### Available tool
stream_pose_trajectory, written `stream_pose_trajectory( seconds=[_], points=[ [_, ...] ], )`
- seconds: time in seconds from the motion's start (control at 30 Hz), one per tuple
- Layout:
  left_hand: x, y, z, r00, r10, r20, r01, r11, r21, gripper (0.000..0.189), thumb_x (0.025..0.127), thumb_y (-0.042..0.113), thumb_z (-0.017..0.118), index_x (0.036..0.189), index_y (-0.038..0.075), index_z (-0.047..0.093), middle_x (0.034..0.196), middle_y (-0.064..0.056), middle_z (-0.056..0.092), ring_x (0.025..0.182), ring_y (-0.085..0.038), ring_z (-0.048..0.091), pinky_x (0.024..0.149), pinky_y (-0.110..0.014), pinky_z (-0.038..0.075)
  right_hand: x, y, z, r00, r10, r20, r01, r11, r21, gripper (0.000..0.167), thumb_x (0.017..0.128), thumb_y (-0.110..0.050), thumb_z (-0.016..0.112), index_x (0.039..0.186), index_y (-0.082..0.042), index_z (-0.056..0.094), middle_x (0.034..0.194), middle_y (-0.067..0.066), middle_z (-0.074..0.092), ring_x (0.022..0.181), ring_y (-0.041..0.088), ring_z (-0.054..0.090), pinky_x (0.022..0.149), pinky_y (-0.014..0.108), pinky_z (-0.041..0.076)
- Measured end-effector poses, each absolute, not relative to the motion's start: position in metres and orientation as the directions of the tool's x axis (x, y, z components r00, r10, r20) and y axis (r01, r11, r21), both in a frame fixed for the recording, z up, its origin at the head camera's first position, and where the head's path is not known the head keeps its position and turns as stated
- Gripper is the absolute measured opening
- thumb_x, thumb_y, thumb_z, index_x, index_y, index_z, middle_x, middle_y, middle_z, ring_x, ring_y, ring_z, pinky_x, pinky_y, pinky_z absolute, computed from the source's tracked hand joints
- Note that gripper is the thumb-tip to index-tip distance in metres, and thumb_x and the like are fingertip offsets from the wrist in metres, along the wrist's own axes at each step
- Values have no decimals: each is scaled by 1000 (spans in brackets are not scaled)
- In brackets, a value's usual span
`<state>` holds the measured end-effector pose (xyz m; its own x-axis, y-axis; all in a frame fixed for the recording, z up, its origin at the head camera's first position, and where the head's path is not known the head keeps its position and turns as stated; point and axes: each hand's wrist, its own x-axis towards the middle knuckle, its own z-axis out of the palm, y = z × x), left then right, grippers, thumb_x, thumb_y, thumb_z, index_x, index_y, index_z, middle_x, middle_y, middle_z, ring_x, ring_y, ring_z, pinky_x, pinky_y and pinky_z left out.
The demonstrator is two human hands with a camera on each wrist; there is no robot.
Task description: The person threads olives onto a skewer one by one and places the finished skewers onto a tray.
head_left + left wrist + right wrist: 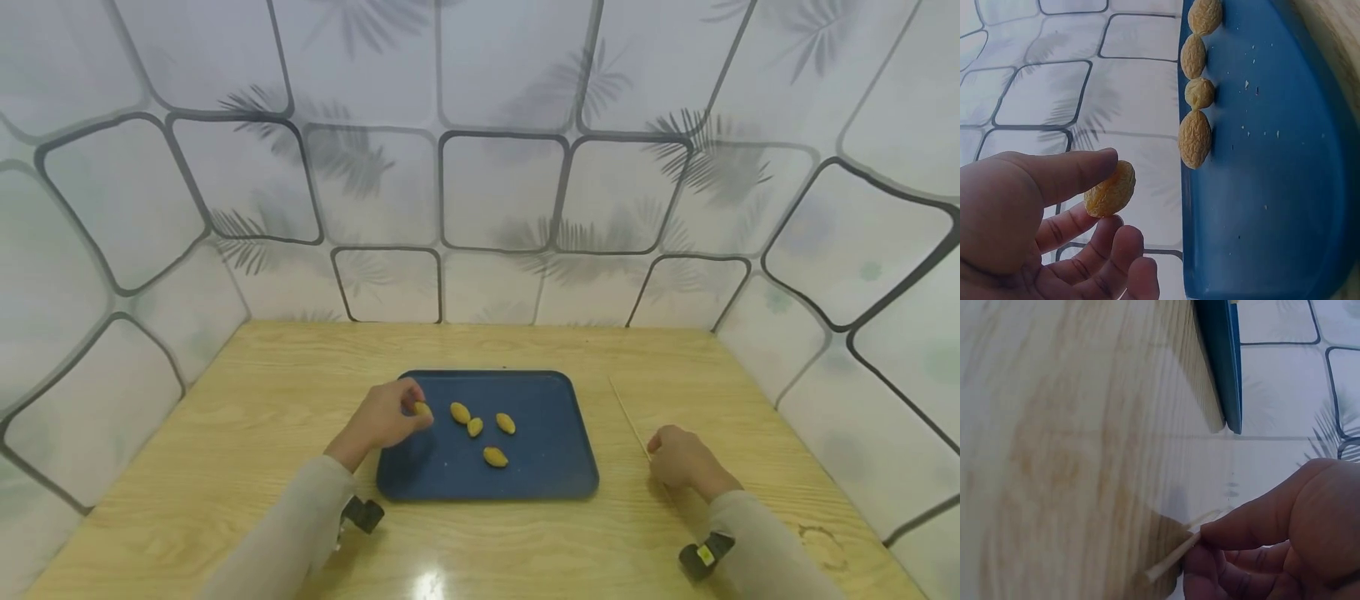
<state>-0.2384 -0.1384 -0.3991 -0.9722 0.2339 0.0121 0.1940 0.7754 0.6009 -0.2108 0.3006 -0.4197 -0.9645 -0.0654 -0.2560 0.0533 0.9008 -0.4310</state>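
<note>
Over the left side of a dark blue tray (543, 475), my left hand (382, 415) pinches a wrinkled yellow dried fruit (1113, 190) between thumb and fingers. Several more dried fruits (495, 457) of the same kind lie near the middle of the tray; two of them, a longer one (460, 412) and a small one (475, 427), sit side by side. To the right of the tray, my right hand (678, 457) holds a thin bamboo skewer (627, 414) between thumb and fingers. One end of the skewer (1172, 557) sticks out past the fingertips, low over the wood.
Light wooden table (300, 358) surrounds the tray. A patterned wall (495, 283) closes the back and both sides. Small pale crumbs (1246, 84) dot the tray. At the right, a ring-shaped stain (823, 546) marks the tabletop near my forearm.
</note>
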Motion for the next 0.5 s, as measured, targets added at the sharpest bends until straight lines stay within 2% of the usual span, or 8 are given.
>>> stream_pose_trajectory(
  seconds=[0.23, 0.33, 0.5],
  points=[
    [-235, -145, -401, -976, 215, 38, 191, 755, 628, 23, 89, 17, 78, 103, 8, 62, 97, -6, 63, 86, -21, 60, 73, -39, 53, -207, 306, -420, -964, -78, -253, 64, 858, -509, 35, 79, 5, 53, 113, 13, 57, 100, 23, 62, 85, 29, 59, 70, 42, 54],
    [-236, -148, -400, -973, 218, 70, 210, 721, 660, 23, 89, 15, 78, 104, 7, 62, 96, -6, 63, 86, -20, 60, 74, -39, 53, -209, 309, -419, -969, -80, -233, 46, 870, -492, 34, 78, 4, 52, 111, 11, 59, 103, 24, 63, 92, 35, 61, 76, 48, 55],
    [-238, -148, -397, -966, 231, 117, 244, 662, 709, 21, 89, 12, 77, 103, 6, 63, 99, -7, 65, 94, -23, 65, 81, -43, 55, -210, 318, -416, -978, -102, -184, 1, 874, -487, 31, 82, 3, 53, 111, 13, 60, 106, 27, 63, 101, 46, 61, 85, 55, 54]
  ],
)
